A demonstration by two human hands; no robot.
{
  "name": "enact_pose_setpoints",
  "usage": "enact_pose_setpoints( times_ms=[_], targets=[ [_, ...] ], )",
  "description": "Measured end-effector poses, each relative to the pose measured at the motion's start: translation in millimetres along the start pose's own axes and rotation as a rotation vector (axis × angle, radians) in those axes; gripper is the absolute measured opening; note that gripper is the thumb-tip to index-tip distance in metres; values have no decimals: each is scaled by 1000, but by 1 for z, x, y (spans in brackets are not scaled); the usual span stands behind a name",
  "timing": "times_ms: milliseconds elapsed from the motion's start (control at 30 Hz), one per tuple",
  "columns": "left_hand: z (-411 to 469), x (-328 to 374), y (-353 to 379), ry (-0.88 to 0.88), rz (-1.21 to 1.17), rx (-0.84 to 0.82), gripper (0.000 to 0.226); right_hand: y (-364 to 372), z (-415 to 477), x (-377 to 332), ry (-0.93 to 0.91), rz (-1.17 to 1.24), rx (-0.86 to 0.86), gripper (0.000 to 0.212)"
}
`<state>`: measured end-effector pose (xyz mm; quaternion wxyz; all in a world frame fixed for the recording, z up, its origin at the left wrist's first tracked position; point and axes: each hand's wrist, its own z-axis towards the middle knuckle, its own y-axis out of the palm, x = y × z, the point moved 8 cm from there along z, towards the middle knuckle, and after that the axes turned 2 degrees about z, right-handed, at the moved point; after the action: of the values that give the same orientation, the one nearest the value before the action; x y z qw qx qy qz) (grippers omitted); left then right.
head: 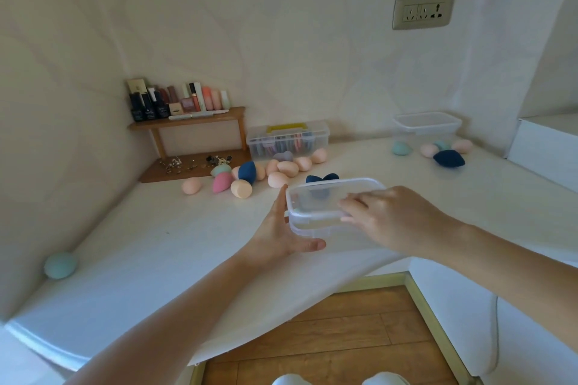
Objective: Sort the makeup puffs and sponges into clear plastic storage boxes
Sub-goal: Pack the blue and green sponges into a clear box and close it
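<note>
Head view: left hand [281, 233] touches, right hand [392, 219] grips clear box [319, 198] (lengthwise left-right).

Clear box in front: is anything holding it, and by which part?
The clear box: left hand braces its left end, right hand grips the lid's right end.
</note>
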<state>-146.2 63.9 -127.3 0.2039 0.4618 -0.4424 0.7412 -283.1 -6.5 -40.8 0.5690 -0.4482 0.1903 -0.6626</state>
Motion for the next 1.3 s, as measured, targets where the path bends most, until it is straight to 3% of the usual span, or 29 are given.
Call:
enact_pose_setpoints(
  times_ms=[133,267,367,500,700,767,900,1033,1100,1167,1233,1300],
  targets=[
    [-7,3,5,-9,30,16,98,-39,31,47,193,162,144,32],
    [-6,11,16,-7,55,-3,97,-30,53,117,483,361,76,23],
    [-2,16,28,-13,43,-41,98,-6,55,151,577,500,52,12],
    [10,19,48,-38,-50,-93,80,31,47,185,682,576,11,2],
    [41,21,70,-35,-177,-96,83,100,3,232,921,502,-276,14],
    [49,15,67,-57,-200,-48,84,109,-17,238,1007,516,-276,24],
    [58,16,51,-34,-155,35,85,96,-14,223,988,494,-177,20],
    [58,11,48,-65,-99,48,93,61,0,193,964,383,90,45],
    [56,7,49,-109,-83,12,99,41,9,173,879,379,297,31],
    [50,9,46,-142,-37,-47,98,29,20,158,815,405,381,18],
    [41,18,34,-154,32,-70,83,28,27,149,816,456,338,15],
    [36,23,5,-174,124,60,55,33,28,145,839,484,276,14]
  ],
)
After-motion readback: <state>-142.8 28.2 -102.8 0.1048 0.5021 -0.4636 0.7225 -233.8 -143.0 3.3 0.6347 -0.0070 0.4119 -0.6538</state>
